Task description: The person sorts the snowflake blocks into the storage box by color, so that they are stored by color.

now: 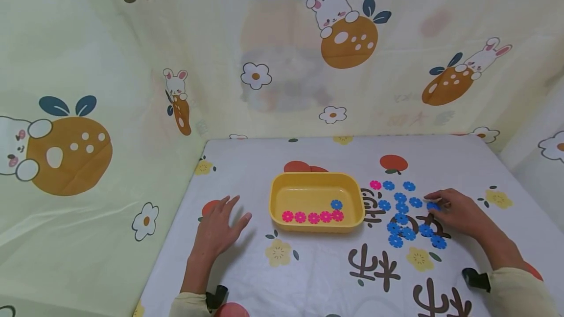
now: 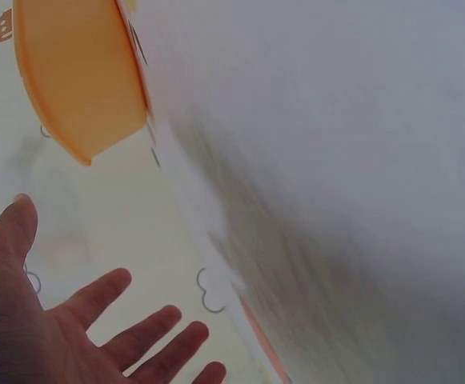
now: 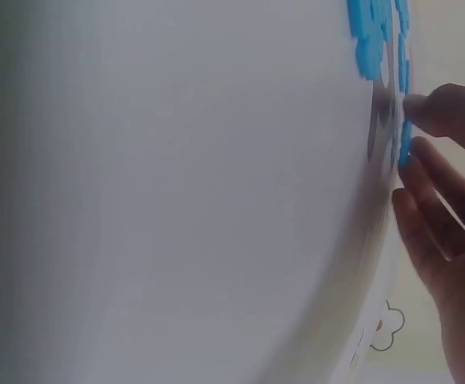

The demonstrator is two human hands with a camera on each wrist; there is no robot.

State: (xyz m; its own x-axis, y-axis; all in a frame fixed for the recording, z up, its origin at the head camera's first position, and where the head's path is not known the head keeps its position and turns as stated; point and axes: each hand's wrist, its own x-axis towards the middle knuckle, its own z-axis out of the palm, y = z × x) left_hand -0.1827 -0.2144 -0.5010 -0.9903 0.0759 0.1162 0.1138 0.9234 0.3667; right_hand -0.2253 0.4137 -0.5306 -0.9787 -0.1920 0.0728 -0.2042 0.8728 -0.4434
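Note:
At the right of the table, my right hand (image 1: 458,212) has thumb and fingertips at either side of a blue flower-shaped disc (image 1: 433,206), pinching it at the tabletop. The right wrist view shows this disc (image 3: 406,144) edge-on between thumb and finger. Several more blue discs (image 1: 401,207) lie loosely to the left of that hand, with one pink disc (image 1: 375,185) at their far left corner. My left hand (image 1: 216,231) holds nothing, fingers spread, left of the yellow tray (image 1: 282,180). Inside the tray, several pink discs (image 1: 313,217) form a row along the near side, and one blue disc (image 1: 337,204) sits behind the rightmost.
A white printed cloth (image 1: 317,268) covers the table. Patterned cloth walls (image 1: 220,38) rise behind it and at the left. Black straps (image 1: 476,279) are at both wrists.

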